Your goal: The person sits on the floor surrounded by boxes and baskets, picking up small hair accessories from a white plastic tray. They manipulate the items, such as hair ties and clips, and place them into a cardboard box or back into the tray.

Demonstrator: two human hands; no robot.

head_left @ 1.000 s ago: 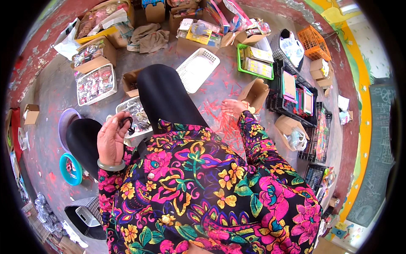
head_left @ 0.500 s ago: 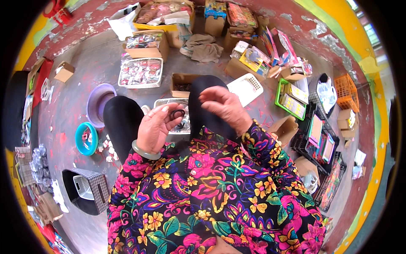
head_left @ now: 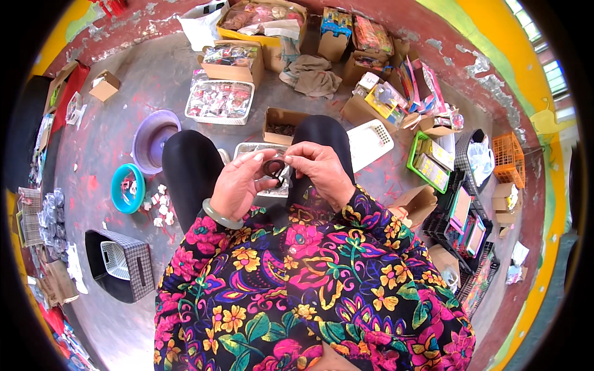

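Observation:
Between my knees, my left hand point(head_left: 237, 185) pinches a small black loop point(head_left: 266, 169), which looks like a hair tie, with thumb and fingers. My right hand point(head_left: 323, 174) meets it from the other side, thumb and forefinger closed on the loop's edge. Just below my fingers is a white basket point(head_left: 240, 148) with dark items in it, largely hidden by my hands. Beyond it stands an open cardboard box point(head_left: 272, 134) with dark small things inside, partly behind my right knee.
A white basket of wrapped pieces point(head_left: 218, 121) stands farther off. On the left are a purple basin point(head_left: 140, 148), a turquoise basin point(head_left: 116, 188) and white scraps point(head_left: 162, 210). To the right lie a white tray point(head_left: 366, 148), a green basket point(head_left: 413, 162) and black crates point(head_left: 440, 217).
My right hand has come down and left to the black loop and closed on its edge; before, it was raised apart. The left hand keeps its hold. The whole view has shifted slightly.

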